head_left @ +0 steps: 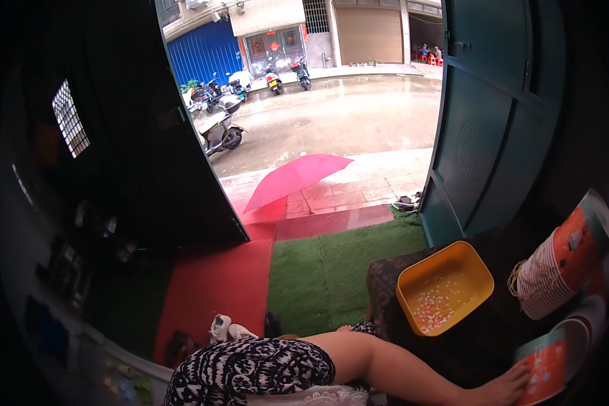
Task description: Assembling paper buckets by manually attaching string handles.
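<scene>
Head view: left hand at an orange-and-green paper bucket

The left hand (504,388) reaches across to the lower right, its bent fingers touching the wall of a tilted paper bucket (547,371); whether they grip it or only rest there, I cannot tell. The right hand is out of view, so its state cannot be told either. Just above that bucket, a nested stack of similar buckets (548,281) leans to the right, thin looped handles bunched along its left side. Left of the stack, a yellow tub (472,264) sits on a dark cloth-covered table (383,283), with small white and orange bits (434,312) scattered over its bottom. Beyond the table lies a green mat (318,267), and an open pink umbrella (298,179) rests at the doorway.
</scene>
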`<state>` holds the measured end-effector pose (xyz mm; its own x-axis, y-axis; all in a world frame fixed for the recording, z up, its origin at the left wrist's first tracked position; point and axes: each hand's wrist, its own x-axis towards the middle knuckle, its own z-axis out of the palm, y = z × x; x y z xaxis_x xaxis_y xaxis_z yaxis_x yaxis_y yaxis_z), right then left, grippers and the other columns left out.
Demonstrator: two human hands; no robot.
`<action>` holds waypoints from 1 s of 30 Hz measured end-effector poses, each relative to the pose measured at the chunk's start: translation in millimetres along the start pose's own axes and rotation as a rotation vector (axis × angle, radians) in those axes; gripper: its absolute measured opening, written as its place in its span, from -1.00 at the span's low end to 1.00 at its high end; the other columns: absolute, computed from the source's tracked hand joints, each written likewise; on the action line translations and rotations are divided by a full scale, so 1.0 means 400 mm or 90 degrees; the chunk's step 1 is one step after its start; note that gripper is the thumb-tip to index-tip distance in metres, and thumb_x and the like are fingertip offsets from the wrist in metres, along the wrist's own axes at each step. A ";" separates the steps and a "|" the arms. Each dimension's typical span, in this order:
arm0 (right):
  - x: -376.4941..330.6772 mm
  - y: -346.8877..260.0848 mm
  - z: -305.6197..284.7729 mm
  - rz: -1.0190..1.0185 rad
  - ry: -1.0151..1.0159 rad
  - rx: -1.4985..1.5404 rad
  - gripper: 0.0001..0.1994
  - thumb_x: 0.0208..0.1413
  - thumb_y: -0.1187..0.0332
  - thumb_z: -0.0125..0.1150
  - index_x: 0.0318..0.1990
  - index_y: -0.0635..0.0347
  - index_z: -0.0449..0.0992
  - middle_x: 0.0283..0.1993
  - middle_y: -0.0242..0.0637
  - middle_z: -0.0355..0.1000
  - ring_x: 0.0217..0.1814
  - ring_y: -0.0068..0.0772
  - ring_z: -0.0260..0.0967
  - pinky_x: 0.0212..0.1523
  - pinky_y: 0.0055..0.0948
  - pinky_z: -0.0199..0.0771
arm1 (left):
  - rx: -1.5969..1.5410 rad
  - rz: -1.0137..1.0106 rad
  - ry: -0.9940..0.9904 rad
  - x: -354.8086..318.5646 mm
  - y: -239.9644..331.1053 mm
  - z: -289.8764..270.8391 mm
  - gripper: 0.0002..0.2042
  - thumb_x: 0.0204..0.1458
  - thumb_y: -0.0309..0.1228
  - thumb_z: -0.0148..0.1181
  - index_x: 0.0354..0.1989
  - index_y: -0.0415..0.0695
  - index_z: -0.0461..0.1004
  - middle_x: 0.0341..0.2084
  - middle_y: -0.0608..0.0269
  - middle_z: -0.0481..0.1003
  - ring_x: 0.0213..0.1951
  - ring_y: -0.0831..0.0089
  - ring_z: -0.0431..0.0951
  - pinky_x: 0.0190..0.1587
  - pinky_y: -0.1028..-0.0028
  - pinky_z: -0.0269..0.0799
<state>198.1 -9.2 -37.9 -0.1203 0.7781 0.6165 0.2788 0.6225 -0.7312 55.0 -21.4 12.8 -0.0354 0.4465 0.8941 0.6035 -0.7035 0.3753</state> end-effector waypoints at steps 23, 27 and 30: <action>0.038 -0.020 -0.024 -0.040 -0.042 -0.089 -0.74 0.25 0.22 0.10 -0.26 0.29 0.39 -0.35 -0.20 0.31 -0.28 -0.29 0.27 -0.20 -0.36 0.32 | -0.032 0.026 -0.033 0.067 0.001 -0.097 -0.72 -0.32 -0.44 0.28 -0.45 -0.20 0.30 -0.27 -0.07 0.29 -0.10 -0.10 0.28 0.01 0.07 0.26; 0.050 -0.063 -0.026 -0.094 -0.065 -0.125 -0.82 0.16 0.50 0.02 -0.12 0.35 0.45 -0.19 0.03 0.42 -0.14 0.07 0.41 -0.11 -0.20 0.41 | 0.004 0.001 -0.031 0.089 -0.008 -0.217 -0.80 -0.24 -0.59 0.23 -0.44 -0.15 0.34 -0.31 0.05 0.34 -0.18 0.03 0.32 -0.11 0.20 0.26; 0.057 -0.098 -0.017 -0.153 -0.031 -0.118 -0.87 0.10 0.56 0.06 -0.19 0.37 0.44 -0.25 0.02 0.40 -0.20 0.12 0.39 -0.18 -0.19 0.41 | 0.041 -0.051 -0.091 0.113 -0.014 -0.385 -0.85 -0.16 -0.62 0.23 -0.47 -0.14 0.38 -0.37 0.18 0.42 -0.19 0.19 0.39 -0.10 0.27 0.29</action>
<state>191.0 -16.6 6.8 -0.2490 0.6157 0.7476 0.4050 0.7673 -0.4971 -72.6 -82.4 88.8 0.0248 0.5772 0.8162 0.6534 -0.6273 0.4237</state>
